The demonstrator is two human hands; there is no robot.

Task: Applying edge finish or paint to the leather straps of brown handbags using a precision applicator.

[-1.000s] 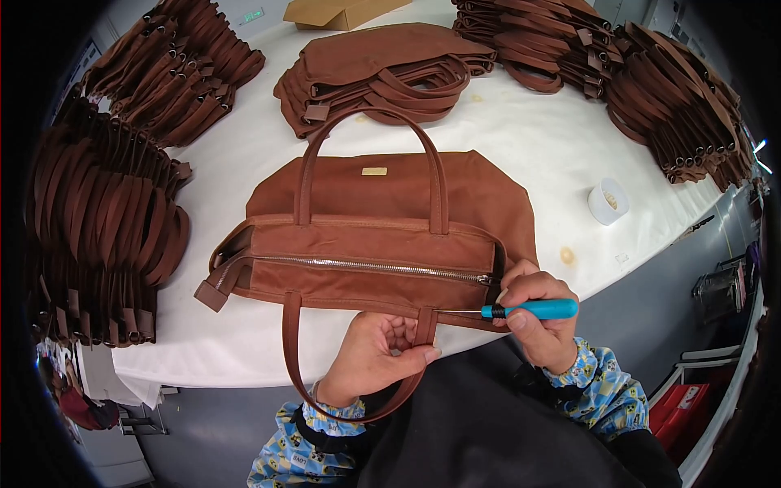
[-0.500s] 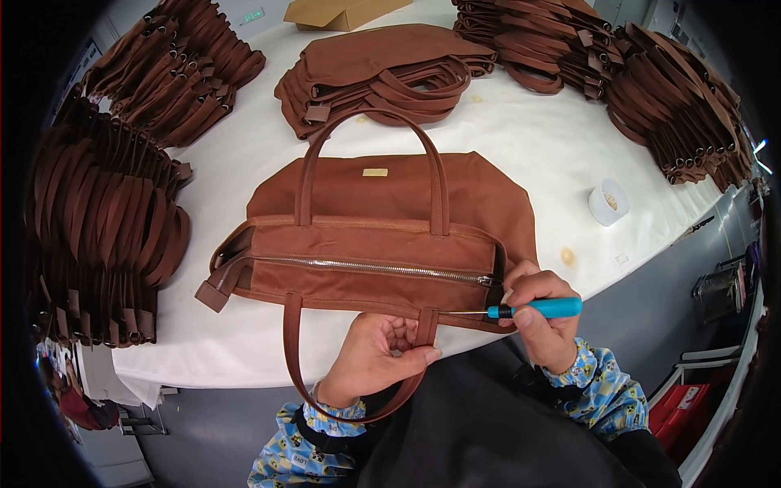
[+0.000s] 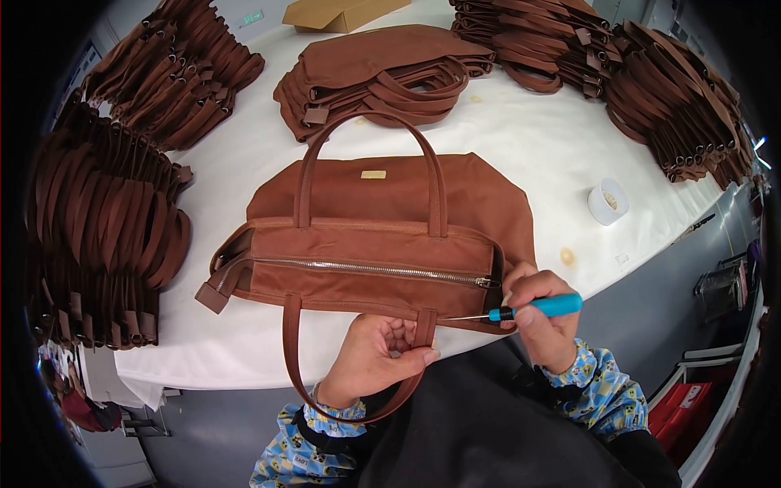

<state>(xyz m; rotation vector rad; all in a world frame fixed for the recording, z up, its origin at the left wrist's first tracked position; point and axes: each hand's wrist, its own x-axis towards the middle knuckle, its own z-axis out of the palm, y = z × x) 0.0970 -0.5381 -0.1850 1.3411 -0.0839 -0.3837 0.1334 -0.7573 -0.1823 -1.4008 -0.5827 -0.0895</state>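
A brown handbag [image 3: 366, 294] lies in front of me, its top with a metal zipper facing up. Closed around the near handle [image 3: 425, 328] by its right base is my left hand [image 3: 376, 355], the thumb pressed along the strap. My right hand [image 3: 543, 315] grips a tool with a blue handle [image 3: 556, 306], a black collar and a thin metal shaft; awl or screwdriver, I cannot tell. Its shaft points left, and the tip is at the bag's near edge beside the handle base. Whether the tip pierces the material is too small to tell.
Brown bags lie stacked behind the handbag [image 3: 382, 53]. More bags are piled at the left [image 3: 106, 236] and far right [image 3: 675, 106]. A small white cup [image 3: 608, 202] with small pieces stands on the white-covered table [image 3: 220, 183]. A cardboard box [image 3: 346, 15] sits at the back.
The tool's shaft has tilted a little, its tip now slightly lower beside the handle base. Both hands keep their grips and have hardly moved.
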